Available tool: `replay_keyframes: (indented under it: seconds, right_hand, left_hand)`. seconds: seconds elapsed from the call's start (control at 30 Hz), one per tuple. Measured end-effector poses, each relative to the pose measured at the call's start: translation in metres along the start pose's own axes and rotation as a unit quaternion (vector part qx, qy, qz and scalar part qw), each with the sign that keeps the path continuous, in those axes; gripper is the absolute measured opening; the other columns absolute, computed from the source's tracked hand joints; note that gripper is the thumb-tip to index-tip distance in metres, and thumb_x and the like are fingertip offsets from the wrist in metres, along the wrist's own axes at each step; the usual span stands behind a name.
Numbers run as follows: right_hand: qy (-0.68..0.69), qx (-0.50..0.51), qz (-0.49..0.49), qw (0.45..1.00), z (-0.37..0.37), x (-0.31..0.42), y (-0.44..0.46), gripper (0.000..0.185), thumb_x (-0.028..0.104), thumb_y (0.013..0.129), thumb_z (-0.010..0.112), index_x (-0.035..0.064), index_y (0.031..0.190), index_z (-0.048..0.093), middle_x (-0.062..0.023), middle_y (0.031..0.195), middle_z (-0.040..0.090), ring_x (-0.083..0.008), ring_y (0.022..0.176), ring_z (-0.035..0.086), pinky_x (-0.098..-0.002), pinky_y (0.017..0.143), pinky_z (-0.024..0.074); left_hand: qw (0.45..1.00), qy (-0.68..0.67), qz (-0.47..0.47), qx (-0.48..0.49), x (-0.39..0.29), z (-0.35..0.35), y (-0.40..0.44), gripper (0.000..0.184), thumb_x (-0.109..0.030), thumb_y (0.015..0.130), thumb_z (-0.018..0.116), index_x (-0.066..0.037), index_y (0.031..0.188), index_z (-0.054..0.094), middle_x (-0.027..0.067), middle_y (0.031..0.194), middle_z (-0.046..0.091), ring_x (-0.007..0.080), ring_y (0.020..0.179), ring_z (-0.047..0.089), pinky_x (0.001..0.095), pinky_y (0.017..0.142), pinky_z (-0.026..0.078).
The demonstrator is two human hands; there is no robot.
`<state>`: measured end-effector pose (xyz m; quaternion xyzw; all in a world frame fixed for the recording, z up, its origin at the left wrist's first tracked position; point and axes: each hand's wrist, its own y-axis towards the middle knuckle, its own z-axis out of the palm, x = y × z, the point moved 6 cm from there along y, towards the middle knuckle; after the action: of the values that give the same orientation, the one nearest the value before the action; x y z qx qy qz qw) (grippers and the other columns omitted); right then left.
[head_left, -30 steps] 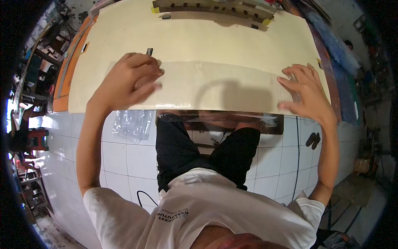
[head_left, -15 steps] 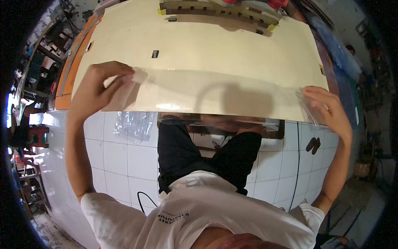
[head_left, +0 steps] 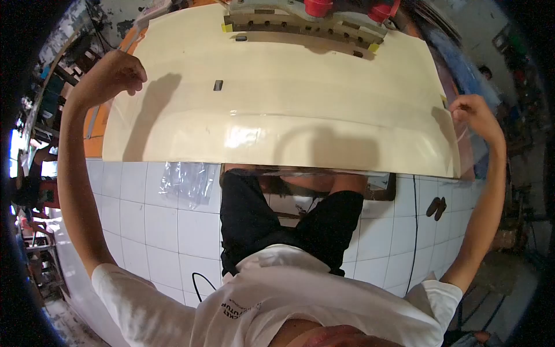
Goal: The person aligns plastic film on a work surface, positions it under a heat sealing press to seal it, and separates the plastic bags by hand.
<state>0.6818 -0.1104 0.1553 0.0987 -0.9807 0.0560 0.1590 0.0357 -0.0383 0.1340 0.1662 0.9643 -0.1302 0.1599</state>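
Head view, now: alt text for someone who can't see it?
Left hand and right hand, fingers curled, at opposite sides of a cream board; clear film spans its near part. A bar lies along the far edge.

Bright light lay across the cream work surface (head_left: 300, 78), with a white patch of glare on the clear film (head_left: 245, 137) along the near edge, while shadows of the left hand (head_left: 130, 72) and right hand (head_left: 471, 110) fell inward and a rounded shadow (head_left: 344, 144) sat near the front. A strip at the far left (head_left: 22, 141) was burned out, whereas the right side stayed dim. The wide lens bowed straight lines, blackened the corners and softened the outer rim.
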Motion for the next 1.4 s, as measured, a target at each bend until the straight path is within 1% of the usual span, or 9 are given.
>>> replay_keyframes:
  seconds: [0.2, 0.27, 0.43, 0.5, 0.57, 0.63, 0.83, 0.97, 1.4]
  right_hand:
    - [-0.089, 0.018, 0.032, 0.995, 0.019, -0.012, 0.057, 0.01, -0.009, 0.077, 0.061, -0.0054, 0.084, 0.066, -0.0058, 0.073, 0.064, -0.0102, 0.069, 0.056, -0.0291, 0.064, 0.0479]
    - [-0.142, 0.016, 0.002, 0.99, 0.031, -0.022, 0.079, 0.017, 0.001, 0.076, 0.062, -0.0019, 0.09, 0.07, -0.0166, 0.078, 0.07, -0.0207, 0.07, 0.067, -0.0353, 0.069, 0.0524]
    - [-0.225, -0.022, 0.049, 0.973, 0.042, -0.026, 0.101, 0.024, 0.009, 0.081, 0.062, -0.0002, 0.101, 0.071, -0.0175, 0.089, 0.072, -0.034, 0.084, 0.069, -0.0403, 0.078, 0.0534]
    - [-0.29, -0.031, 0.099, 0.951, 0.045, -0.006, 0.096, 0.026, 0.011, 0.083, 0.062, 0.0007, 0.106, 0.071, -0.0181, 0.095, 0.072, -0.0375, 0.091, 0.068, -0.0409, 0.082, 0.0532]
    - [-0.229, -0.262, -0.043, 0.936, 0.037, 0.038, 0.077, 0.029, 0.017, 0.089, 0.064, 0.0012, 0.112, 0.069, -0.0191, 0.107, 0.069, -0.0389, 0.103, 0.064, -0.0398, 0.09, 0.0506]
    - [-0.095, -0.283, -0.107, 0.948, 0.056, 0.075, 0.062, 0.031, 0.021, 0.092, 0.064, 0.0024, 0.116, 0.068, -0.0202, 0.115, 0.066, -0.0385, 0.108, 0.062, -0.0405, 0.096, 0.0478]
    - [-0.064, -0.126, -0.02, 0.99, 0.123, 0.16, 0.028, 0.055, 0.043, 0.094, 0.059, 0.0011, 0.129, 0.06, -0.0251, 0.132, 0.058, -0.0412, 0.123, 0.055, -0.0454, 0.105, 0.0426]
    - [-0.133, -0.088, -0.006, 0.987, 0.151, 0.134, 0.04, 0.07, 0.054, 0.096, 0.053, 0.004, 0.144, 0.047, -0.0298, 0.151, 0.037, -0.0484, 0.138, 0.038, -0.0565, 0.113, 0.0312]
    - [-0.147, -0.134, -0.118, 0.973, 0.172, 0.18, 0.032, 0.064, 0.045, 0.097, 0.055, 0.0002, 0.142, 0.046, -0.0258, 0.148, 0.043, -0.0401, 0.139, 0.04, -0.0567, 0.115, 0.0274]
  left_hand:
    - [0.997, 0.031, 0.075, -0.001, 0.04, 0.011, 0.064, 0.014, -0.001, 0.083, 0.067, 0.002, 0.097, 0.07, 0.0097, 0.086, 0.07, 0.0169, 0.081, 0.068, 0.0326, 0.074, 0.055]
    - [0.992, 0.097, 0.081, -0.007, 0.045, 0.012, 0.086, 0.022, -0.003, 0.081, 0.066, -0.002, 0.102, 0.071, 0.0091, 0.087, 0.07, 0.0169, 0.082, 0.066, 0.0336, 0.073, 0.052]
    - [0.982, 0.19, -0.014, -0.02, 0.025, 0.025, 0.106, 0.033, -0.01, 0.082, 0.066, -0.008, 0.115, 0.068, 0.0099, 0.099, 0.07, 0.0235, 0.093, 0.068, 0.0389, 0.083, 0.053]
    - [0.921, 0.322, 0.07, -0.207, 0.004, 0.026, 0.103, 0.035, -0.011, 0.083, 0.067, -0.01, 0.118, 0.067, 0.0086, 0.113, 0.066, 0.0265, 0.107, 0.064, 0.042, 0.093, 0.049]
    - [0.935, 0.226, 0.146, -0.232, -0.037, 0.042, 0.094, 0.03, -0.013, 0.087, 0.068, -0.007, 0.117, 0.065, 0.0126, 0.12, 0.062, 0.0334, 0.112, 0.059, 0.0452, 0.1, 0.044]
    - [0.929, 0.1, 0.268, -0.233, -0.098, 0.059, 0.07, 0.029, -0.011, 0.088, 0.065, -0.002, 0.116, 0.064, 0.0174, 0.121, 0.063, 0.0374, 0.113, 0.059, 0.0448, 0.098, 0.048]
    - [0.938, -0.003, 0.339, -0.071, -0.192, 0.127, 0.059, 0.048, -0.035, 0.097, 0.056, 0.002, 0.128, 0.06, 0.0249, 0.134, 0.056, 0.0399, 0.125, 0.053, 0.0452, 0.106, 0.043]
    - [0.914, 0.057, 0.373, -0.149, -0.19, 0.155, 0.074, 0.056, -0.045, 0.097, 0.054, 0.002, 0.128, 0.06, 0.0276, 0.139, 0.052, 0.0401, 0.13, 0.049, 0.0459, 0.11, 0.039]
    - [0.925, 0.073, 0.351, -0.123, -0.215, 0.175, 0.085, 0.066, -0.047, 0.094, 0.056, -0.001, 0.141, 0.047, 0.0236, 0.15, 0.041, 0.0393, 0.14, 0.038, 0.056, 0.116, 0.029]
